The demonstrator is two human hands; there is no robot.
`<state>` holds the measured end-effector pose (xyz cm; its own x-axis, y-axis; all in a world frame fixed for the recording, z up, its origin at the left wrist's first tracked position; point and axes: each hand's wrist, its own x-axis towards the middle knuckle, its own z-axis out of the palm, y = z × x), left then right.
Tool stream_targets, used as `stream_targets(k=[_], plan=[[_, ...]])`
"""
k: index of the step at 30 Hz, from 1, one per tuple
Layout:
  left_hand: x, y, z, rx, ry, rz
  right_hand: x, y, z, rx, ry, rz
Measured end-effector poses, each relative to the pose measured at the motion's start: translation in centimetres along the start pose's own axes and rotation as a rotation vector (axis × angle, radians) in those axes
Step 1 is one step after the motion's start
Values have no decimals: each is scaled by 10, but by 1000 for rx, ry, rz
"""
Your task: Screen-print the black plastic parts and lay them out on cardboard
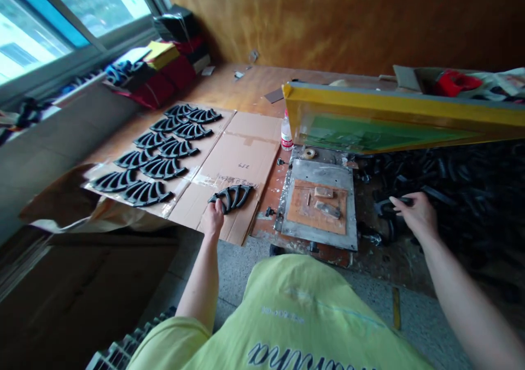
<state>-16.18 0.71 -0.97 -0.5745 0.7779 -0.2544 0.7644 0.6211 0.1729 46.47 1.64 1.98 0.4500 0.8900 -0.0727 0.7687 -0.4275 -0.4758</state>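
The fingers of our left hand (214, 218) pinch one end of a black fan (235, 199), near the front of the cardboard (241, 135); whether it fully rests there, we cannot tell. Our right hand (416, 211) seems to pinch a dark piece (384, 209) between thumb and forefinger, beside the heap (476, 189); the other fingers are hard to see. We judge the fan light and rather stiff, perhaps a little slippery, with its thin ribs the weakest part. So the thick end or the rim is the better place to take hold. Our left forearm goes forward, almost straight; the right one reaches wide to the side. Between the hands lies the plate (324, 170), and farther left other fans (163, 168) lie in two rows.
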Motion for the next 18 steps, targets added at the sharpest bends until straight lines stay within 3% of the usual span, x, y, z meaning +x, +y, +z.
stream_targets(k=[2, 4, 7, 9, 13, 18], plan=[[-10, 15, 0, -103, 27, 55, -10, 3, 1, 81, -88, 83], [-18, 36, -1, -242, 37, 109, -19, 2, 0, -90, -140, 69], [-30, 75, -11, -413, 14, 195, -24, -10, -8, -427, -111, -44], [-38, 107, -26, -549, 10, 292, -18, -23, -15, -499, -64, -92], [-64, 182, -80, -1011, 136, 558, 15, -54, -26, -366, -69, -125], [-112, 264, -165, -1602, 508, 861, 83, -92, -18, -149, -146, -210]])
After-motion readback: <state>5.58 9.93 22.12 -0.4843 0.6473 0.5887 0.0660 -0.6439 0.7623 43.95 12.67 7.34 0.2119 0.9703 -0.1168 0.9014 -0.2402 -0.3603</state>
